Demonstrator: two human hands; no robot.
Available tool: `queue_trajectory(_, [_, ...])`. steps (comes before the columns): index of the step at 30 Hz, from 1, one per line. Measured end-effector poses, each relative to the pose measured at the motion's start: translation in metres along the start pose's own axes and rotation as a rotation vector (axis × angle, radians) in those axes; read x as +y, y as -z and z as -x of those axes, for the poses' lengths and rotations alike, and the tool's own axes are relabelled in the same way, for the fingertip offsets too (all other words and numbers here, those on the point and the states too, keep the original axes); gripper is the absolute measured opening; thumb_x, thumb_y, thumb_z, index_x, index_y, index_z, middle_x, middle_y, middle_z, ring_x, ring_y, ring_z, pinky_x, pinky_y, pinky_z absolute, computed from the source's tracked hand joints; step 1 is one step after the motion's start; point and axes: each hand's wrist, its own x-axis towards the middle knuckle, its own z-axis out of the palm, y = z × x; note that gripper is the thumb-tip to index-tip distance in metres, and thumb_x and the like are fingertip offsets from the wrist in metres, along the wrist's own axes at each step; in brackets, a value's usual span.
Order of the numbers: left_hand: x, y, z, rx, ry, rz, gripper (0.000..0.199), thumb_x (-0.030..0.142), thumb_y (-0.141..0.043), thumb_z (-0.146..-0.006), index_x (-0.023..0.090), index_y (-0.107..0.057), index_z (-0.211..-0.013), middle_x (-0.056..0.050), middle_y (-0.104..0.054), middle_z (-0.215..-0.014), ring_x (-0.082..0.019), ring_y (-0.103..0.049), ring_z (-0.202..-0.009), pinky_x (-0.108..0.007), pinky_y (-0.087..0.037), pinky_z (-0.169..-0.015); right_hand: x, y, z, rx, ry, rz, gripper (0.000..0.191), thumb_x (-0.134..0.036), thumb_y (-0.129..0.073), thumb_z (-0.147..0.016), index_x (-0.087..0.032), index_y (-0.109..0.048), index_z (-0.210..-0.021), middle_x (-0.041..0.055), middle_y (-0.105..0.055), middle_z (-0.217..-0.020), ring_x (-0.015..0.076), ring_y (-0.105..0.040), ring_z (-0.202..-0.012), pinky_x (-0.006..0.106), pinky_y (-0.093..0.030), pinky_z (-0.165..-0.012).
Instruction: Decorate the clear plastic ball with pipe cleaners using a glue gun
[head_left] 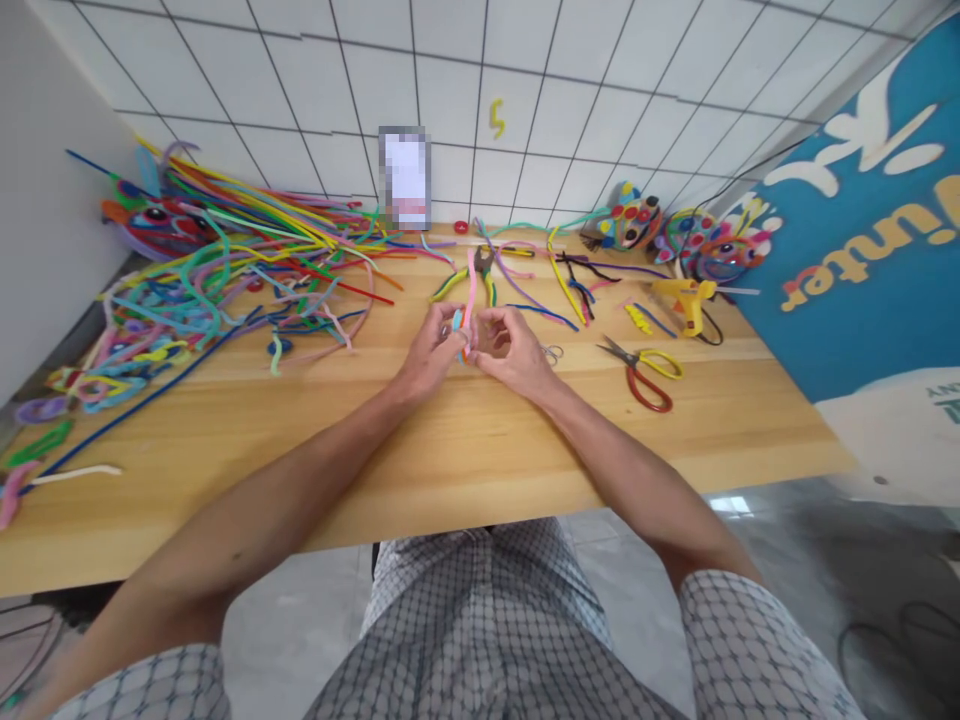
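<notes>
Between my hands, over the middle of the table, is a small piece of coiled pipe cleaners [459, 322] in light blue and orange. A pink pipe cleaner [472, 285] stands up out of it toward the wall. My left hand [435, 350] is closed, pinching the piece between thumb and fingers. On the other side, my right hand [516, 350] has curled fingers, with its fingertips at the piece's right edge; exactly what they grip is partly hidden. Just beyond my hands lie pliers [484, 262] with yellow-green handles, spread apart.
Loose pipe cleaners [300, 235] heap over the table's left side. To the right lie scissors [637, 366], a yellow glue gun [688, 300] and short pipe cleaner bits. Colourful decorated masks [634, 215] stand at the back right. A phone [405, 178] leans on the tiled wall.
</notes>
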Motion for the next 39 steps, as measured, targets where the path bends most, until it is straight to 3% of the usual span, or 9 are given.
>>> queue_trajectory(5, [0.001,0.000,0.001,-0.011,-0.009,0.000,0.042,0.037,-0.072,-0.098,0.024,-0.059,-0.135,-0.002,-0.077,-0.109,-0.021,-0.076,-0.099,-0.035,-0.064,-0.087,0.004,0.002,-0.002,-0.025,-0.041,-0.024,0.050,-0.042,-0.094,-0.084,-0.027,-0.070,-0.126,0.0048,-0.076,-0.121,0.0237,-0.066,-0.102,0.040,-0.053,-0.090])
queue_trajectory(14, [0.005,-0.003,0.003,0.011,0.015,0.078,0.043,0.039,-0.081,-0.094,0.026,-0.063,-0.131,-0.003,-0.079,-0.110,-0.021,-0.076,-0.095,-0.036,-0.062,-0.084,0.006,-0.003,0.001,0.025,0.019,0.108,0.049,-0.042,-0.092,-0.088,-0.029,-0.070,-0.129,0.0059,-0.078,-0.122,0.0256,-0.069,-0.102,0.042,-0.059,-0.087])
queue_trajectory(20, [0.009,-0.006,-0.008,0.109,0.190,0.381,0.022,0.038,-0.083,-0.093,0.025,-0.072,-0.106,0.000,-0.079,-0.093,-0.020,-0.076,-0.084,-0.034,-0.063,-0.079,0.010,0.019,-0.011,-0.134,0.004,0.004,0.063,-0.059,-0.093,-0.087,-0.028,-0.075,-0.139,0.0081,-0.080,-0.135,0.0285,-0.075,-0.111,0.047,-0.063,-0.097])
queue_trajectory(24, [0.015,-0.003,-0.016,-0.026,0.261,0.469,0.029,0.048,-0.071,-0.100,0.021,-0.078,-0.088,-0.007,-0.081,-0.087,-0.024,-0.079,-0.084,-0.039,-0.068,-0.084,0.016,0.027,-0.016,-0.207,0.025,-0.048,0.068,-0.068,-0.090,-0.091,-0.028,-0.075,-0.144,0.0101,-0.080,-0.137,0.0305,-0.077,-0.114,0.049,-0.065,-0.098])
queue_trajectory(30, [0.021,0.001,-0.015,-0.072,0.273,0.521,0.034,0.050,-0.069,-0.101,0.021,-0.083,-0.091,-0.011,-0.086,-0.096,-0.032,-0.083,-0.102,-0.045,-0.070,-0.095,0.027,0.014,-0.011,-0.128,0.076,-0.029,0.076,-0.077,-0.088,-0.091,-0.030,-0.073,-0.148,0.0108,-0.080,-0.137,0.0295,-0.078,-0.104,0.049,-0.067,-0.092])
queue_trajectory(36, [0.021,0.000,-0.015,-0.035,0.322,0.540,0.033,0.050,-0.071,-0.101,0.020,-0.080,-0.091,-0.009,-0.085,-0.093,-0.029,-0.083,-0.099,-0.041,-0.069,-0.095,0.022,0.012,-0.008,-0.113,0.094,0.035,0.073,-0.078,-0.085,-0.095,-0.031,-0.072,-0.149,0.0111,-0.078,-0.136,0.0316,-0.078,-0.110,0.051,-0.068,-0.097])
queue_trajectory(39, [0.020,-0.008,-0.012,0.066,0.303,0.538,0.026,0.046,-0.076,-0.100,0.023,-0.073,-0.090,-0.005,-0.082,-0.089,-0.026,-0.082,-0.092,-0.038,-0.068,-0.087,0.016,0.009,-0.005,-0.088,0.060,0.057,0.072,-0.076,-0.085,-0.094,-0.030,-0.070,-0.147,0.0109,-0.078,-0.140,0.0310,-0.077,-0.110,0.052,-0.067,-0.099])
